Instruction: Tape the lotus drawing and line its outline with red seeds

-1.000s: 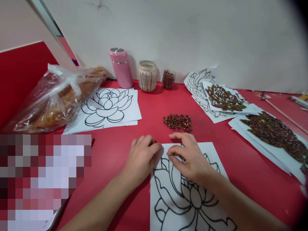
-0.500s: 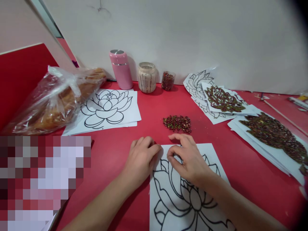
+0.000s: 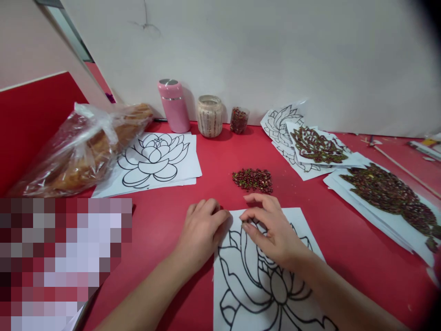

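Observation:
A sheet of white paper (image 3: 237, 317) printed with a black lotus outline lies in front of me on the red table. My left hand (image 3: 205, 230) rests at its upper left edge, fingers curled and pressed together; what they hold, if anything, is hidden. Over the upper part of the drawing hovers my right hand (image 3: 272, 230), thumb and forefinger pinched at their tips. A dark speck shows between those tips, too small to name for sure. Just beyond the right hand sits a small pile of red and green beans (image 3: 252, 179).
Along the wall stand a pink flask (image 3: 175, 108), a jar (image 3: 210, 117) and a clear cup of beans (image 3: 239, 120). Lotus printouts (image 3: 186, 168) and a plastic bag (image 3: 86, 151) lie left. Bean-covered sheets (image 3: 379, 225) and a thin stick (image 3: 406, 168) are at right.
My right hand has shifted slightly, and its pinched thumb and forefinger now show a dark speck at the tips. The left hand stays at the paper's edge. The view has tilted a little.

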Available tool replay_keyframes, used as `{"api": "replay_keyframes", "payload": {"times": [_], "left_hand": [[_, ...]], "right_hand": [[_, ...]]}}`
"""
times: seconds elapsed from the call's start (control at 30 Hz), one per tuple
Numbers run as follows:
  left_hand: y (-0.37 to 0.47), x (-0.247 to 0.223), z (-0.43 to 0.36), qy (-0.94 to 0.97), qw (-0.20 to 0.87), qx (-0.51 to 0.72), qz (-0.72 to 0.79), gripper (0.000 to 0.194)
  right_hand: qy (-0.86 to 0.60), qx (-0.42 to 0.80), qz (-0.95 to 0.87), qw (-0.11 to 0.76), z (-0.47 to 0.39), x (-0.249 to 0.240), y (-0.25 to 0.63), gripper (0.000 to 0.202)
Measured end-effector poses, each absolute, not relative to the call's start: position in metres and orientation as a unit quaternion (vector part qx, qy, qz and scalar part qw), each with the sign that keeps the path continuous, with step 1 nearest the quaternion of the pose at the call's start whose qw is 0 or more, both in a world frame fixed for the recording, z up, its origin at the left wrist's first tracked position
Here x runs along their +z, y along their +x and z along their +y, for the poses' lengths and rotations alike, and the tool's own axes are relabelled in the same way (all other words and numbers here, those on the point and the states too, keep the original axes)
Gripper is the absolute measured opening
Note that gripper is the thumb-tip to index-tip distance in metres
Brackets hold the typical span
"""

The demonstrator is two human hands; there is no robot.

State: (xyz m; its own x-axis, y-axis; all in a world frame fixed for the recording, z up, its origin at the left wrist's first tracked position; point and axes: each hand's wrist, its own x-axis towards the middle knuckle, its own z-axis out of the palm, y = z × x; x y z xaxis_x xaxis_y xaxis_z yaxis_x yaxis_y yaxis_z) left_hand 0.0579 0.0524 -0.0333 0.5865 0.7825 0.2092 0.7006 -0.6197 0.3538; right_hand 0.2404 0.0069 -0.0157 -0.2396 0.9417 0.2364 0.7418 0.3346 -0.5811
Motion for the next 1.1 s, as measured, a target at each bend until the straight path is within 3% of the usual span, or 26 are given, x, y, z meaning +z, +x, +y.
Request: {"api": "replay_keyframes", "payload": {"times": [0.17,0.37,0.47,0.57,0.7,0.9,1.1], "left_hand": [[0.057,-0.032,0.052,0.882,0.127,0.168,0.422,0.022],[0.057,-0.031,0.052,0.881,0.129,0.163,0.424,0.023],[0.057,-0.030,0.051,0.881,0.129,0.167,0.424,0.023],[0.057,-0.029,0.050,0.879,0.131,0.174,0.425,0.024],[0.058,-0.028,0.051,0.878,0.137,0.179,0.421,0.023],[0.057,-0.028,0.052,0.879,0.146,0.182,0.416,0.024],[0.056,-0.031,0.051,0.880,0.138,0.193,0.412,0.022]], "right_hand": [[-0.592,0.168,-0.701,0.359,0.011,-0.007,0.258,0.015],[-0.603,0.326,-0.452,0.570,0.013,0.006,0.300,0.017],[-0.580,0.360,-0.376,0.626,0.006,0.008,0.318,0.016],[-0.614,0.342,-0.412,0.580,0.005,0.007,0.321,0.019],[-0.623,0.292,-0.586,0.429,0.024,0.004,0.302,0.021],[-0.626,0.087,-0.737,0.239,0.061,-0.008,0.280,0.012],[-0.631,0.034,-0.753,0.184,0.069,-0.012,0.276,0.013]]}}
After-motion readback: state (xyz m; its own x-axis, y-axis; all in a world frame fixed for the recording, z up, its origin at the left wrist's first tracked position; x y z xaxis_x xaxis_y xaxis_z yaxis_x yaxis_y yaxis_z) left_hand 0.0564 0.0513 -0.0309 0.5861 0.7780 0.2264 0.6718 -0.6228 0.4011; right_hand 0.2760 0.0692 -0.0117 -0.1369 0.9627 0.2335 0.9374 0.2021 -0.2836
